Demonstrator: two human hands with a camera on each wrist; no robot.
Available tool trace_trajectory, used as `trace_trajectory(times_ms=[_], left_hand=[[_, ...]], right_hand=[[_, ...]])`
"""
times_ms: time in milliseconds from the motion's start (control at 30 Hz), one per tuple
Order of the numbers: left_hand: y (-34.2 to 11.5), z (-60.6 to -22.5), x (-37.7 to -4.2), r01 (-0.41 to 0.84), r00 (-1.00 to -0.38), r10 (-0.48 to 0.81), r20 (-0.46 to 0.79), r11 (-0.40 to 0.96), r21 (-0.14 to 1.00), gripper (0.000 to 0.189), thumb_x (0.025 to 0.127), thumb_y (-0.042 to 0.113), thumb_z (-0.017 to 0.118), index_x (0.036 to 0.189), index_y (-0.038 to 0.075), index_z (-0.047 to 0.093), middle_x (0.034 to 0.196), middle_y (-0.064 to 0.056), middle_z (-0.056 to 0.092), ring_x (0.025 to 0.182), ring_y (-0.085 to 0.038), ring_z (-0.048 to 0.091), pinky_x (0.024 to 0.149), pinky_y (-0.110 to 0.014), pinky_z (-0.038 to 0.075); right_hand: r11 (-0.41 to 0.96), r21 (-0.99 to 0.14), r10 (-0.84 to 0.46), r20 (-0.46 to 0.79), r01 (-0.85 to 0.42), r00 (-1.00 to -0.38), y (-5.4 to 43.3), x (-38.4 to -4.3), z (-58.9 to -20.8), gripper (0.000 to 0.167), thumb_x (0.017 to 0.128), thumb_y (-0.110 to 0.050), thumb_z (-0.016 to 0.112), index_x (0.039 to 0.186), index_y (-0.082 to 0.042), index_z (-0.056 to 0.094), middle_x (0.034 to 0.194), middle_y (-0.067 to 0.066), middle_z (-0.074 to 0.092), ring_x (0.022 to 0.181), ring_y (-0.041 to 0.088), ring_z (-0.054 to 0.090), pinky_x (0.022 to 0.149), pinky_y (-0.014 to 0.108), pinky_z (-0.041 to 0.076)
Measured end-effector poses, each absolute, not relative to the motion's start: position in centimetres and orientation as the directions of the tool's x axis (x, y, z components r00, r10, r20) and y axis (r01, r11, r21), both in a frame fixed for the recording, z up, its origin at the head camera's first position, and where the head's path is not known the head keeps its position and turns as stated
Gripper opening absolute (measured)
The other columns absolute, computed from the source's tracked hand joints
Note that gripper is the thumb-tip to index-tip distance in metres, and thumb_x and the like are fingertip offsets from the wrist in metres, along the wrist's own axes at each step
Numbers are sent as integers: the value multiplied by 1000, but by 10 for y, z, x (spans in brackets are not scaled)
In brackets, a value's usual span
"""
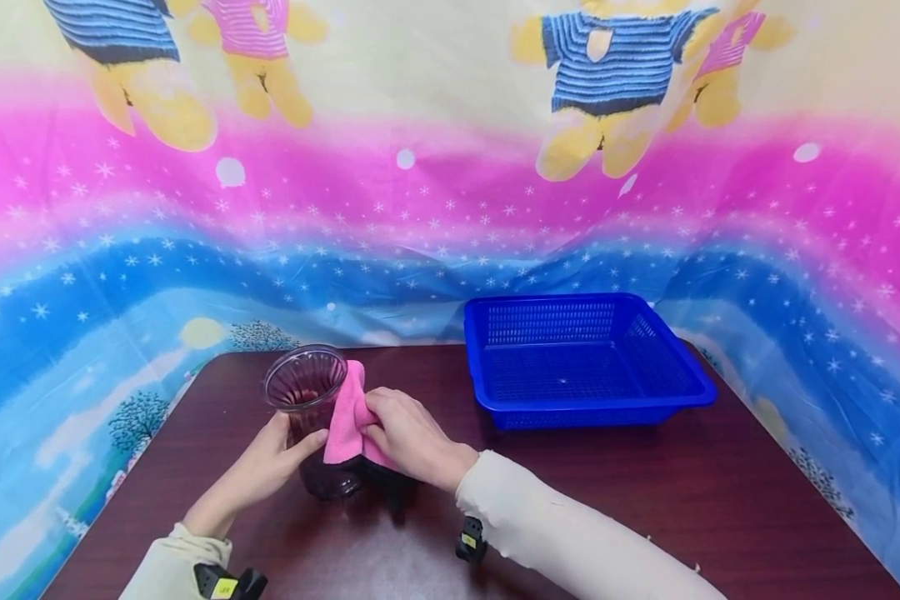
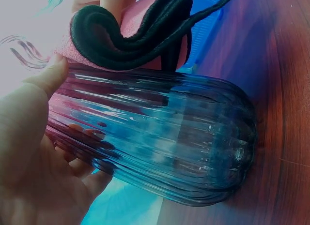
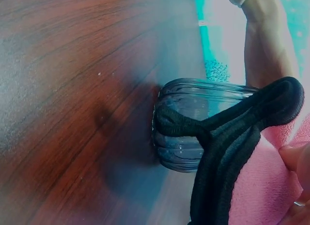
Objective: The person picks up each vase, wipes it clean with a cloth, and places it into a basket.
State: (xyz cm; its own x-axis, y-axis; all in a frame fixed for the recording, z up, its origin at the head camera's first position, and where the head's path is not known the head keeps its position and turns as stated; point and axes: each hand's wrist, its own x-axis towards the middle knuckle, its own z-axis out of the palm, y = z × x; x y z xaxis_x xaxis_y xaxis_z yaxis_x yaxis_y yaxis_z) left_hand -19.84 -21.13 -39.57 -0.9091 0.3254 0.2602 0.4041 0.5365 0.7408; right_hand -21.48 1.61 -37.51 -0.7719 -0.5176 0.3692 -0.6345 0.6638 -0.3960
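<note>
A ribbed, tinted glass vase (image 1: 328, 483) with a flared rim stands on the table, left of centre, tilted slightly in the head view. My left hand (image 1: 273, 458) grips its side, the thumb in front and the fingers curled round behind, as the left wrist view of the vase (image 2: 193, 133) shows. In my right hand (image 1: 412, 433) is a bunched pink cloth (image 1: 345, 425) with a dark edging, pinched between thumb and fingers. That cloth (image 3: 256, 191) lies against the vase's right side, just below the rim. Part of the vase is hidden behind it.
A blue plastic basket (image 1: 588, 406) with perforated walls stands at the back right of the dark wooden table (image 1: 420, 550). Behind the table hangs a printed curtain (image 1: 420, 200) with bears and snowflakes. Each wrist carries a small black camera (image 1: 471, 540).
</note>
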Motion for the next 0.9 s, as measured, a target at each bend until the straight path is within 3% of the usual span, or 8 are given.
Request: trace_trajectory(times_ms=[167,433,900], left_hand=[[-211,-394,-198,379,-921,307,240,557,739,52,101,22,63,143,1,42,134,-19,63,116,2,58,97,-18,49],[-211,-396,-199,428,-896,346,278,503,751,47,101,18,62,142,1,46,133,-18,65,115,11,56,97,-15,47],[-210,-396,-199,420,-900,333,280,494,761,49,101,17,62,144,2,45,134,-18,64,115,11,55,97,-16,48]], right_hand=[[682,-392,-513,344,-617,-786,15,-214,-377,20,95,-17,71,79,-16,58,100,-1,68,90,15,59,82,24,51],[703,-353,-523,332,-617,-785,15,-212,-384,22,96,-18,69,78,-17,57,101,0,68,91,16,61,82,26,52],[725,-318,-533,303,-611,-790,18,-212,-396,26,95,-17,69,75,-18,53,96,-1,66,85,15,60,75,24,49]])
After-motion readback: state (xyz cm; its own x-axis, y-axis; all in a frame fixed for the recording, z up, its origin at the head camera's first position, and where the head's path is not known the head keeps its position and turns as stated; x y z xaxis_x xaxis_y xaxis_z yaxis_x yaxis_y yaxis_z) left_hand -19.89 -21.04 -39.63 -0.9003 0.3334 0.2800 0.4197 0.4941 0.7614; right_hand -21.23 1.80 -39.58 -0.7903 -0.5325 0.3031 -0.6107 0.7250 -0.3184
